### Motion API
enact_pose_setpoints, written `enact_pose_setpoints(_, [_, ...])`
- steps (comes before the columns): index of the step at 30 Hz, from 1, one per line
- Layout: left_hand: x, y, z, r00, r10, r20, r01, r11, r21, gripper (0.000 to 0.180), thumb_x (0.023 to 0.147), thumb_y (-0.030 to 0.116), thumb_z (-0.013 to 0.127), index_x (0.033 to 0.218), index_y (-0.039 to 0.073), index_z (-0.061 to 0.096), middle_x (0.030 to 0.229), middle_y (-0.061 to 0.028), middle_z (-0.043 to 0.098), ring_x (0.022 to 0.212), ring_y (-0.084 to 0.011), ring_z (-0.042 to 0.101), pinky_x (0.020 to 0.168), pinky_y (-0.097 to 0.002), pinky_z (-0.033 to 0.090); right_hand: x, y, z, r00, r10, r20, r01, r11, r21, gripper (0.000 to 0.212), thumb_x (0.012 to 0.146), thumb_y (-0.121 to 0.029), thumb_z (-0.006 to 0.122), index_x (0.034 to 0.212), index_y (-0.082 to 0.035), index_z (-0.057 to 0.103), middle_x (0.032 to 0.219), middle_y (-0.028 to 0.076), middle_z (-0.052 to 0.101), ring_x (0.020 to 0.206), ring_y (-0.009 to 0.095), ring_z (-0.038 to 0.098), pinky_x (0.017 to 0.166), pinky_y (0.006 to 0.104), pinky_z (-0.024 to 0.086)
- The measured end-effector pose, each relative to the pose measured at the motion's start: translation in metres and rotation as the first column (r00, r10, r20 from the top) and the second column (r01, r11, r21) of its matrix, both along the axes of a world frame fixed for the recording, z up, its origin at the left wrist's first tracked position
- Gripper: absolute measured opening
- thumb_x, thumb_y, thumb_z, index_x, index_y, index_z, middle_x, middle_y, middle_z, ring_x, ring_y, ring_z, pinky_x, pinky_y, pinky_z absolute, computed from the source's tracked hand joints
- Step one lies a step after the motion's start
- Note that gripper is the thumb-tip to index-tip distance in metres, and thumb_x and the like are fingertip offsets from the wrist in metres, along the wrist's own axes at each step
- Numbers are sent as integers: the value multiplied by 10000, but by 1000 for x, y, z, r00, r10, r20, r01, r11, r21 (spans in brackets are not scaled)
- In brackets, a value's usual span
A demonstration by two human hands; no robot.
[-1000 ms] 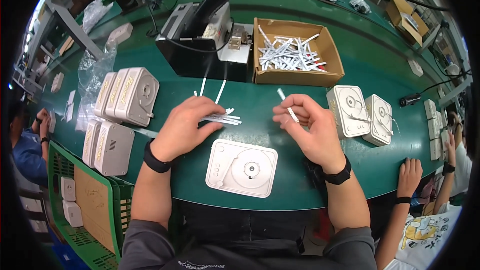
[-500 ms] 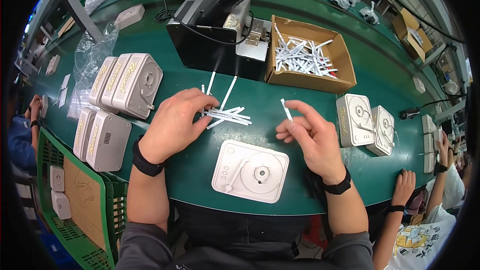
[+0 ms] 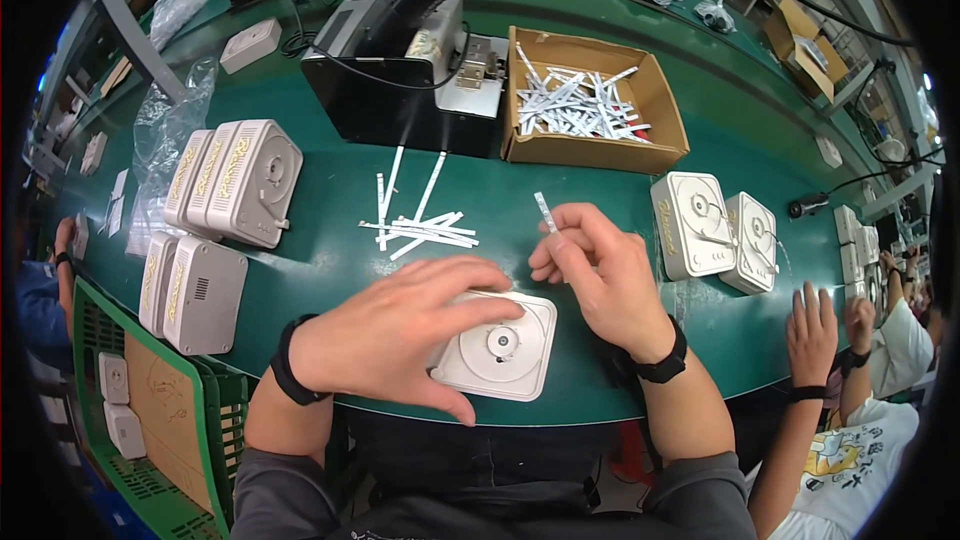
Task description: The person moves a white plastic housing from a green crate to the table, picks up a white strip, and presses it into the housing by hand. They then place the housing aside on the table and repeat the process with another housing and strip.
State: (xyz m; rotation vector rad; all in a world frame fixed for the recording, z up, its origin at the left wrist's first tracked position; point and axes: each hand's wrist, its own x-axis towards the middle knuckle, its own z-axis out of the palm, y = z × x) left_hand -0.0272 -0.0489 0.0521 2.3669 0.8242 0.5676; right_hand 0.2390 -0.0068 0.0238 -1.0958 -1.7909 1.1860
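A flat white device shaped like a small record player (image 3: pixel 530 365) lies face up on the green table in front of me. My left hand (image 3: pixel 390 335) is over its left part, fingers spread and thumb near the front edge; whether it touches the device is unclear. That hand hides the device's left side. Above and right of the device, my right hand (image 3: pixel 605 275) pinches a narrow printed paper strip (image 3: pixel 544 210) between thumb and forefinger, one end sticking up. Beyond my left hand, several similar loose strips (image 3: pixel 432 231) lie crossed in a pile.
A black machine (image 3: pixel 350 105) stands behind the pile, with strips in front of it. Beside it, a cardboard box (image 3: pixel 590 153) holds many strips. More white devices stand at left (image 3: pixel 268 185) and right (image 3: pixel 690 230). A green crate (image 3: pixel 200 380) is at lower left; a co-worker's hand (image 3: pixel 810 335) rests at right.
My left hand has left the strip pile and moved down and right over the device. My right hand still holds its strip. The whole view has shifted slightly left.
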Motion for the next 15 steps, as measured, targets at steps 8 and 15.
enact_pose_setpoints(8, [4, 7, -12, 998, 54, -27, -51, 993, 104, 691, 701, 355, 989, 1301, 122, 739, 1399, -133, 643, 1333, -372, 611, 1094, -504, 504, 5, 1, -2, 998, -13, 56, 9, 998, 63, 150, 1106, -110, 562, 1139, 28, 611, 896, 92, 782, 809, 163, 760, 737, 296, 599])
enact_pose_setpoints(15, [10, 9, -22, 997, 82, 12, -82, 956, 283, 439, 780, 240, 929, 1182, 136, 785, 1309, -90, 705, 1304, -325, 645, 1077, -478, 528, 2, 1, -4, 997, -34, 75, 24, 992, 124, 144, 1078, -104, 575, 1128, 26, 615, 864, 103, 784, 770, 172, 758, 732, 309, 591])
